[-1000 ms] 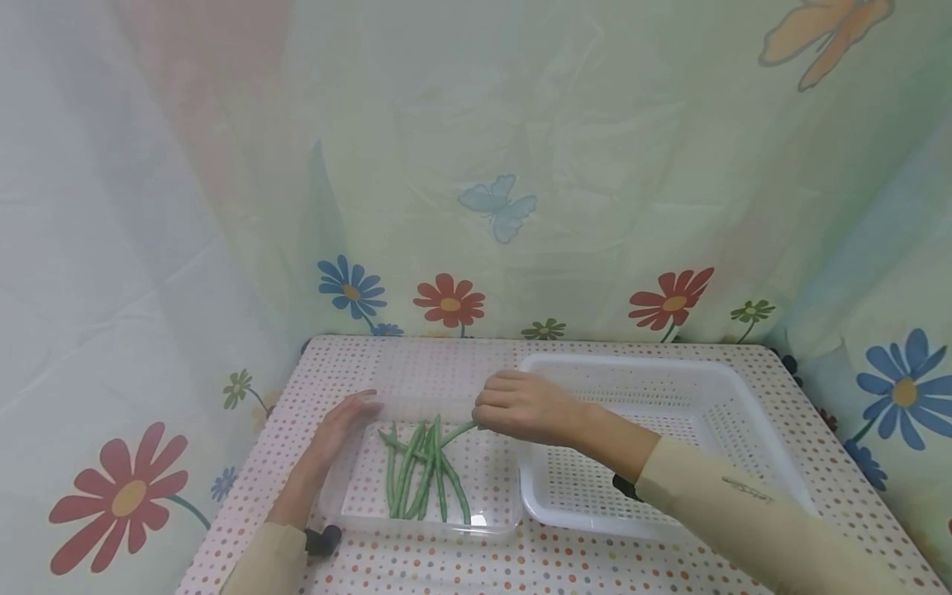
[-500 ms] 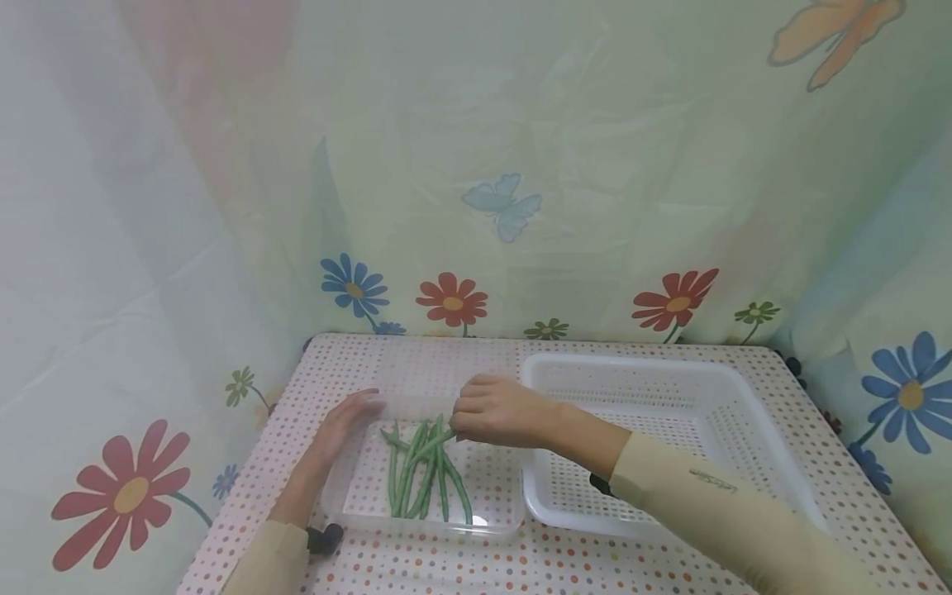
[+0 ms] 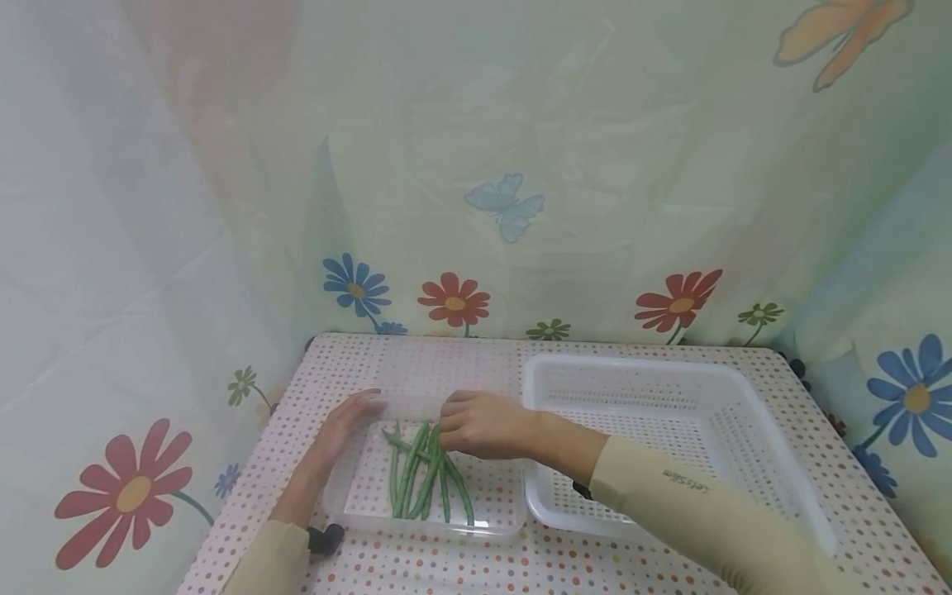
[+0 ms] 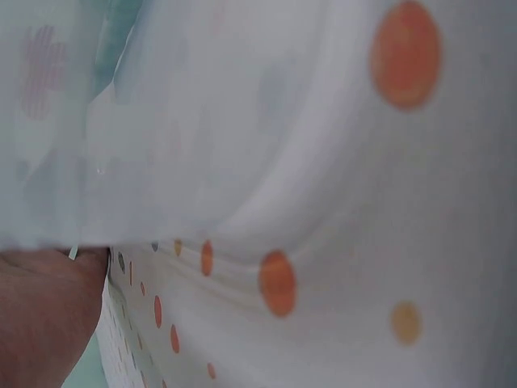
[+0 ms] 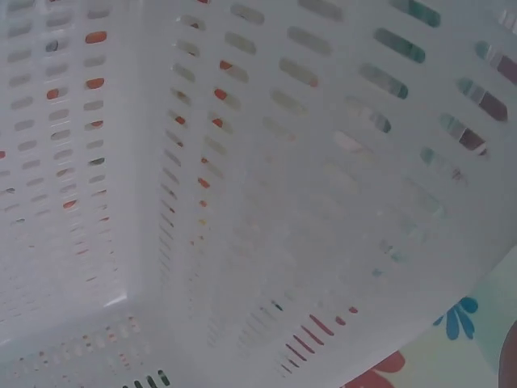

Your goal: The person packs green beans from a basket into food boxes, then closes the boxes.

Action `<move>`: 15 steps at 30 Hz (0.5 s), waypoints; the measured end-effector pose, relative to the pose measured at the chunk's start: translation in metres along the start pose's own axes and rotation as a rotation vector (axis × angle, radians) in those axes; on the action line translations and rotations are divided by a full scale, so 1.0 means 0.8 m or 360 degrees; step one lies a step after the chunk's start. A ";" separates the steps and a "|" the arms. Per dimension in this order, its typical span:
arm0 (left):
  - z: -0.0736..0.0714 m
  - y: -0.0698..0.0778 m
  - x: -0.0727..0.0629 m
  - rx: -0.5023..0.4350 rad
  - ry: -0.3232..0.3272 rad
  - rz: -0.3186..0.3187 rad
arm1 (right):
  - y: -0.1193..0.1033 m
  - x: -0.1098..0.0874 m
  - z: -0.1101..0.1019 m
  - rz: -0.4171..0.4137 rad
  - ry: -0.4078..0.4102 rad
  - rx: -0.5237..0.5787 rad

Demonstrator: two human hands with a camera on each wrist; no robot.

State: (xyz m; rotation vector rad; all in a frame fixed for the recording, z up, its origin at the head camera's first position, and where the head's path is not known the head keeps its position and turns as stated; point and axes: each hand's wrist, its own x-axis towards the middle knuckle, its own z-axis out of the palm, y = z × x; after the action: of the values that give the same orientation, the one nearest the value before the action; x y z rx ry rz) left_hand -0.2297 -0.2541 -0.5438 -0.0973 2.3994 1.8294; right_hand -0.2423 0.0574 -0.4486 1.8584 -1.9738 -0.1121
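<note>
Several green beans (image 3: 409, 473) lie loosely crossed inside a clear plastic container (image 3: 416, 525) on the table. My left hand (image 3: 338, 430) rests along the container's left wall near its back corner, fingers fairly straight. In the left wrist view, part of that hand (image 4: 48, 311) shows at the lower left beside the pale container wall. My right hand (image 3: 479, 426) is over the container, fingers curled, pinching a green bean at the upper end of the pile. Its fingertips are mostly hidden by the back of the hand.
A white perforated plastic basket (image 3: 546, 514) stands right of the container, under my right forearm; its slotted wall (image 5: 266, 186) fills the right wrist view. A dotted cloth (image 3: 558, 562) covers the table. Flower-printed curtains (image 3: 595, 207) enclose the back and sides.
My right hand has moved left and then lower with the green bean, from the container's right side onto the pile. The left hand stays put.
</note>
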 end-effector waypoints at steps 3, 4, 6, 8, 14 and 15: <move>0.000 0.000 0.000 0.0009 0.0001 -0.0003 | -0.003 0.003 0.002 0.0002 -0.0021 0.0013; 0.000 0.001 0.000 0.0009 0.0000 -0.0001 | -0.004 0.004 0.003 0.0004 -0.0034 0.0023; 0.000 0.001 -0.001 0.0009 0.0002 0.0003 | -0.006 0.005 0.006 0.0013 -0.0070 0.0053; 0.000 0.000 -0.001 0.0011 0.0003 0.0010 | -0.008 0.005 0.009 0.0014 -0.0109 0.0062; 0.001 0.000 -0.001 0.0024 0.0012 0.0012 | -0.013 0.005 0.018 -0.0017 -0.0177 0.0048; 0.001 -0.001 -0.001 0.0026 0.0013 0.0012 | -0.013 0.005 0.019 -0.0021 -0.0175 0.0054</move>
State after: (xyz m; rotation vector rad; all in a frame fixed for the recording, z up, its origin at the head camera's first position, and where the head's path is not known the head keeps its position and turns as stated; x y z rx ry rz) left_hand -0.2289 -0.2539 -0.5443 -0.0950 2.4232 1.8157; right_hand -0.2382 0.0488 -0.4652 1.9245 -2.0488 -0.1895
